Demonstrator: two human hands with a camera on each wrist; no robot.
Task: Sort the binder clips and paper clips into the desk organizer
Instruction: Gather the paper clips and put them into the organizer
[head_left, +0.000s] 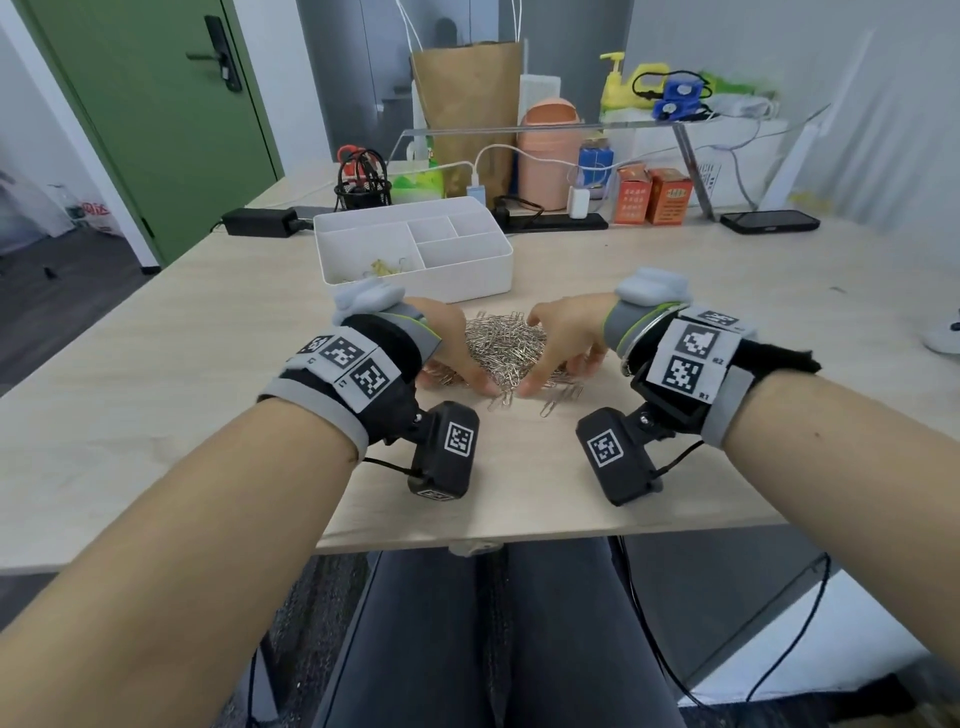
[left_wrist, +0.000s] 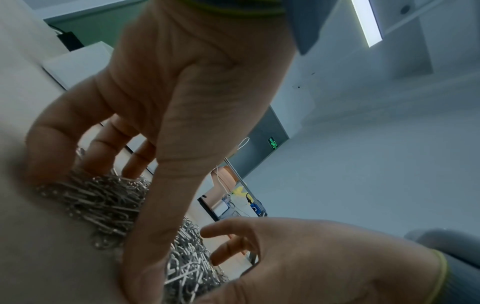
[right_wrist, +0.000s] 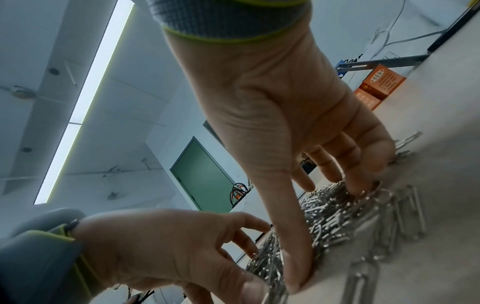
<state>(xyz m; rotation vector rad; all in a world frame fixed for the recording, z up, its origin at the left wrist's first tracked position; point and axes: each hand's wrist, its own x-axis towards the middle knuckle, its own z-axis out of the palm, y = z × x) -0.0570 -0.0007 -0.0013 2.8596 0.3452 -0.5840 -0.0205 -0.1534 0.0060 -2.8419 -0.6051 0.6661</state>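
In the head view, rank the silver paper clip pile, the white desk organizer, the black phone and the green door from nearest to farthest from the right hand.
From the right hand:
1. Silver paper clip pile, under its fingertips.
2. White desk organizer, just beyond, to the left.
3. Black phone, far right on the table.
4. Green door, far left, off the table.

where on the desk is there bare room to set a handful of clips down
Bare wood lies left of the left hand, right of the right hand, and near the front edge. Crowded: the paper clip pile between the hands, the organizer behind, clutter along the back.
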